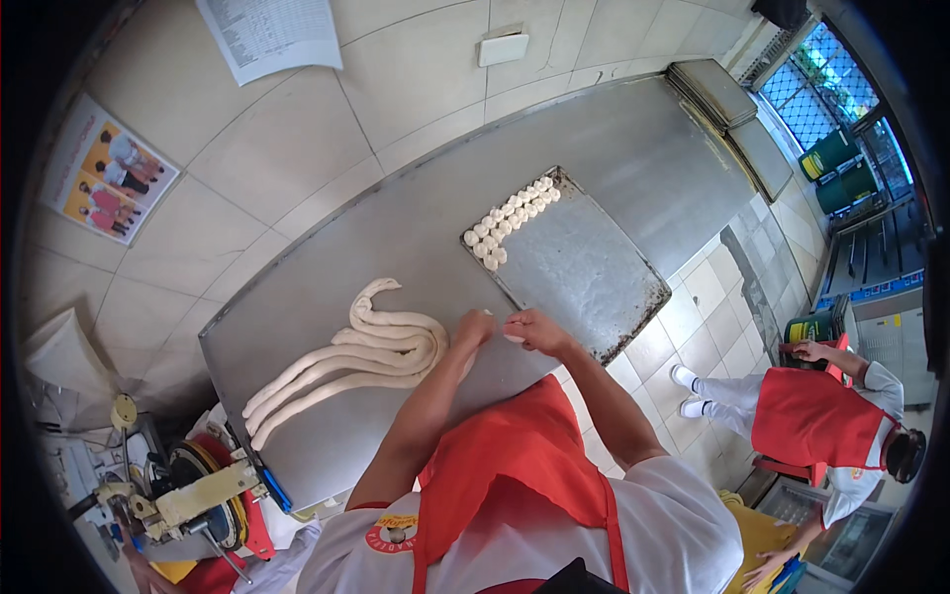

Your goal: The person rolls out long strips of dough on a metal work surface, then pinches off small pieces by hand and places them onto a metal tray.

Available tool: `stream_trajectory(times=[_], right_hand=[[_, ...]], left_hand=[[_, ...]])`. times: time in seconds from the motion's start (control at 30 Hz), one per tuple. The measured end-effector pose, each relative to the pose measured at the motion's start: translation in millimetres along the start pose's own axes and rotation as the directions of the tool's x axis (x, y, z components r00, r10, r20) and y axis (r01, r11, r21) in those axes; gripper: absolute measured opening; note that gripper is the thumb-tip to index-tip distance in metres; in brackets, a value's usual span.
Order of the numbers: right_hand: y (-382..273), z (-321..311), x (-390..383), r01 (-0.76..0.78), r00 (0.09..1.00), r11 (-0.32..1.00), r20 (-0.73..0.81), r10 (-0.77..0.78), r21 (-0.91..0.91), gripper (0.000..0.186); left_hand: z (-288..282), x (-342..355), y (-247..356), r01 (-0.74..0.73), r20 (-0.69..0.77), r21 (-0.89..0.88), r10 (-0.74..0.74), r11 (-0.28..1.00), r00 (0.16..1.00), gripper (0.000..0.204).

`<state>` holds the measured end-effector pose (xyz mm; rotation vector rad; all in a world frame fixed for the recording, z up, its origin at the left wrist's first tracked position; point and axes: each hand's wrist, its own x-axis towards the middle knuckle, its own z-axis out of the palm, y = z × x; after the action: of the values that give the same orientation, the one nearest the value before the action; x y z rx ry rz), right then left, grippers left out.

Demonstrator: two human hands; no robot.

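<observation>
Both my hands are close together over the metal worktable, by the near left corner of a dark baking tray (594, 267). My left hand (475, 326) is closed around dough, which shows as a pale strip below the fist. A small pale dough piece (514, 333) sticks out of my closed right hand (537, 331). Left of my left forearm lies a long, thick dough rope (396, 332), folded into several curving strands. Small round dough pieces (510, 213) stand in rows along the tray's left side, and a few start another row at its near end.
The steel table (426, 233) runs along a tiled wall. Stacked trays (714, 94) lie at its far right end. A machine with a wheel (203, 490) stands at the lower left. A co-worker in a red apron (816, 416) stands on the right; another person is partly visible at lower left.
</observation>
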<state>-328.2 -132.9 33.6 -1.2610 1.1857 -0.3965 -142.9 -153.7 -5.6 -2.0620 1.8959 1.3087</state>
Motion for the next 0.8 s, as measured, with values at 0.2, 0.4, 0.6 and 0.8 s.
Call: stream_trajectory(times=[0.2, 0.4, 0.6, 0.8], right_hand=[[43.2, -69.1, 82.4, 0.063, 0.938, 0.976, -0.347, 0.014, 0.209, 0.018], [-15.6, -61.8, 132.3, -0.007, 0.884, 0.997, -0.465, 0.042, 0.077, 0.026], [-3.7, -14.8, 62.3, 0.132, 0.847, 0.957, -0.472, -0.245, -0.260, 0.031], [-18.5, 33.5, 0.3, 0.057, 0.949, 0.994, -0.304, -0.082, -0.091, 0.028]], left_hand=[[-5.4, -6.6, 29.9, -0.044, -0.026, -0.171, 0.040, 0.984, 0.999, 0.026], [4.1, -24.8, 22.4, -0.183, -0.145, -0.307, 0.145, 0.934, 0.979, 0.034], [-2.3, -35.4, 16.2, -0.261, -0.218, -0.454, 0.178, 0.852, 0.960, 0.061], [-1.3, -41.3, 3.9, -0.313, -0.124, -0.338, 0.287, 0.888, 0.950, 0.038]])
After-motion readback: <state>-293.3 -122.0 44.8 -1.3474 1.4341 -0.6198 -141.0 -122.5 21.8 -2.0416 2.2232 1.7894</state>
